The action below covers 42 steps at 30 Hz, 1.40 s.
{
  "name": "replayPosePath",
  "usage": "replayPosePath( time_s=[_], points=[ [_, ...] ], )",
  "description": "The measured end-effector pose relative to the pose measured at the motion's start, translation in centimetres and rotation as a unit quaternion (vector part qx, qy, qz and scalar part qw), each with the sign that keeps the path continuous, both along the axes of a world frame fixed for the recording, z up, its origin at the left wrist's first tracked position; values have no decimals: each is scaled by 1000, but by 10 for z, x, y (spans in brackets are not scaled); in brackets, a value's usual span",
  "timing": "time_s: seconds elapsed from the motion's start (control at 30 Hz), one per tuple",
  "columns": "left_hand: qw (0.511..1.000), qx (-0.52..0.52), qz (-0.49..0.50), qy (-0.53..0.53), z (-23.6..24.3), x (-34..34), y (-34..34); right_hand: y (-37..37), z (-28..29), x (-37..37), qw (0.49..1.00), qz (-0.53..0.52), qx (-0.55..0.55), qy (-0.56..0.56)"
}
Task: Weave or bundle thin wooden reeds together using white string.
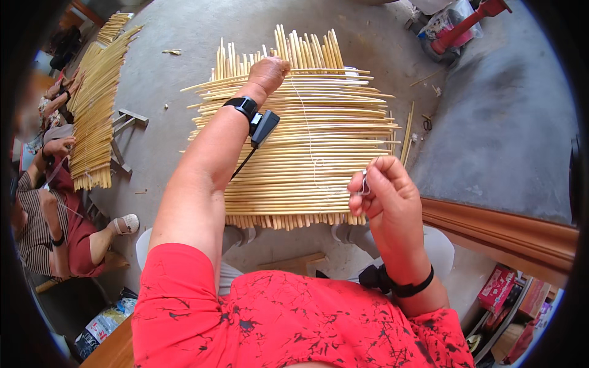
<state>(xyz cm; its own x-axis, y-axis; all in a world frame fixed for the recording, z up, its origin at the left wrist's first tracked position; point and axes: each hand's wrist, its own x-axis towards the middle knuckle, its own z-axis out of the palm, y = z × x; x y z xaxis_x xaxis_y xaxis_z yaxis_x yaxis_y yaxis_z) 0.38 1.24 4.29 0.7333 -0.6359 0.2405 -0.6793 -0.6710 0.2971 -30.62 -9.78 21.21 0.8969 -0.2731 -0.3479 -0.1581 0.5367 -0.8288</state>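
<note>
1. Stick mat (294, 147) lies in front, likely light, springy, splittable; best gripped several sticks together.
2. Right hand (388, 190) pinches white thread (365, 184), presumably soft, tangle-prone.
3. Left hand (269, 73), curled at the far edge; contents unclear.

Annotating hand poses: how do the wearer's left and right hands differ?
Position: the left hand is at the far end of the yellow stalk mat; the right hand is by its near right corner.
Grip: the right hand pinches white thread; the left hand's fingers are curled, their hold hidden.
Arm: the left hand's is stretched forward, the right hand's bent.
Shared: both are bare, with a black wristband.
</note>
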Motion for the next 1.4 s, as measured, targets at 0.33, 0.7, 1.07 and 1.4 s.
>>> replayPosePath(
  time_s=[0.33, 0.7, 1.07, 1.4],
  points=[
    [998, 62, 3, 10, -34, 26, -20, -17, -8, 5, 998, 39, -12, 57],
    [986, 94, -119, -73, -13, 25, -16, -13, -15, 8, 997, 58, -18, 49],
    [973, -138, -148, 116, 147, -147, 24, 7, -6, 9, 988, 103, -112, -21],
    [955, -234, -32, 181, 156, -219, 56, 30, -13, -9, 973, 120, -185, -64]
  ],
)
